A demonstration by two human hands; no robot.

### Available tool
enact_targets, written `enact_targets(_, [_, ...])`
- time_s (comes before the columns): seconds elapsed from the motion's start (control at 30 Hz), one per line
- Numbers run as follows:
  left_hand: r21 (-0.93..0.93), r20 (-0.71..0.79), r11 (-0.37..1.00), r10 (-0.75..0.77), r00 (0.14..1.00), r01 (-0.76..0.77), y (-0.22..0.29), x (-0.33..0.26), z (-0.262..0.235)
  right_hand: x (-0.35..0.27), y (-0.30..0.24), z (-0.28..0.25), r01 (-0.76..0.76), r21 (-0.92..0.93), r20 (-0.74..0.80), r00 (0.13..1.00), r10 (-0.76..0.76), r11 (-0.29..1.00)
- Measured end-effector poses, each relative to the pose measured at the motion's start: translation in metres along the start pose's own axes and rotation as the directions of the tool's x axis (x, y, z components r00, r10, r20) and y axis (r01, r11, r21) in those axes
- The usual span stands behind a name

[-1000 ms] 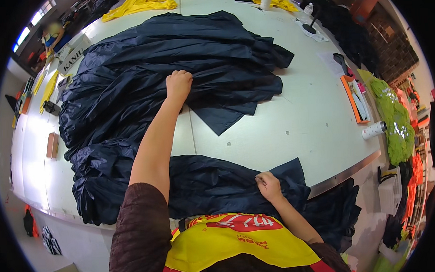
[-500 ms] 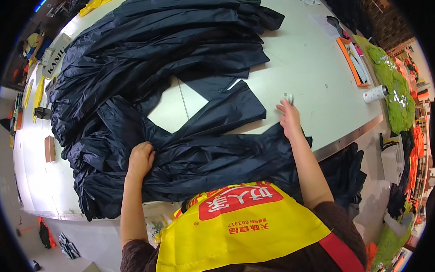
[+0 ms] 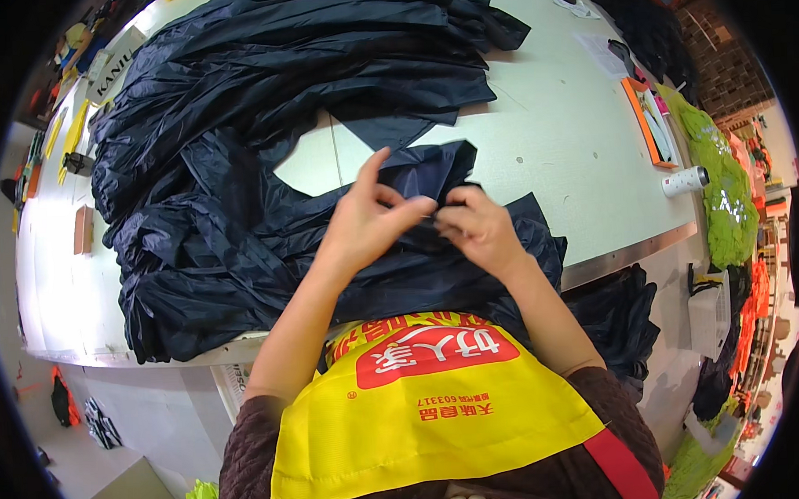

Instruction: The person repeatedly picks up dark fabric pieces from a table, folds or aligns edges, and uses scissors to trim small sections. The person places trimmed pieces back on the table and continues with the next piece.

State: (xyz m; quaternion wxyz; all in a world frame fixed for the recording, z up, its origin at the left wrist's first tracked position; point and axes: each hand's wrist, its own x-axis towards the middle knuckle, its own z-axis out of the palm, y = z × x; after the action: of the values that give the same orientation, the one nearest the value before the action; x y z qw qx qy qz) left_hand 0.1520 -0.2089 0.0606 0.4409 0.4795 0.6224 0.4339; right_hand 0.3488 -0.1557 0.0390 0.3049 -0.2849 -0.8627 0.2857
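Dark navy garments of thin, shiny cloth [image 3: 314, 63] lie heaped and spread over the left and middle of the table. One narrow garment end [image 3: 440, 164], like a sleeve or leg, is lifted and creased at my hands. My left hand [image 3: 368, 220] is over it, thumb and forefinger spread apart, the thumb pointing at my right hand. My right hand [image 3: 482, 229] is closed in a pinch at the near edge of this end; its fingers hide what is in them. More dark cloth [image 3: 392, 285] lies beneath both hands and along the table's front edge.
The pale table [image 3: 582, 190] has a metal edge strip at the right. An orange box [image 3: 646, 122] and a white cylinder [image 3: 684, 181] stand near the right edge, beside a lime-green pile [image 3: 723, 194]. Dark cloth [image 3: 617, 317] hangs below the edge. A small brown block [image 3: 83, 230] is at the left.
My left hand has left the heap and moved right and up to the garment end. My right hand has come left to meet it and closed. The garment end is now lifted and bent.
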Motion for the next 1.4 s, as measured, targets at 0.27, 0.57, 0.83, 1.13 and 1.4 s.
enact_targets(0.27, [-0.246, -0.028, 0.968, 0.047, 0.999, -0.052, -0.032, -0.005, 0.016, -0.041, -0.024, 0.002, -0.11, -0.041, 0.049, 0.993, 0.112, 0.993])
enact_targets(0.57, [-0.616, -0.378, 0.716, 0.096, 0.921, -0.328, -0.051, -0.078, 0.001, -0.058, -0.009, -0.016, -0.488, 0.104, -0.41, 0.773, 0.484, 0.867])
enact_targets(0.83, [-0.555, -0.369, 0.772, 0.104, 0.923, -0.309, -0.066, -0.111, -0.007, -0.043, -0.087, -0.017, -0.101, 0.242, 0.009, 0.995, 0.102, 0.965])
enact_targets(1.13, [-0.064, -0.163, 0.987, 0.138, 0.977, -0.15, -0.051, -0.113, -0.032, -0.033, -0.077, -0.012, -0.327, 0.283, 0.249, 0.933, 0.26, 0.902])
enact_targets(1.4, [0.185, 0.014, 0.957, 0.226, 0.974, -0.225, -0.031, -0.105, -0.047, -0.034, -0.065, -0.008, -0.505, 0.397, 0.304, 0.86, 0.409, 0.767])
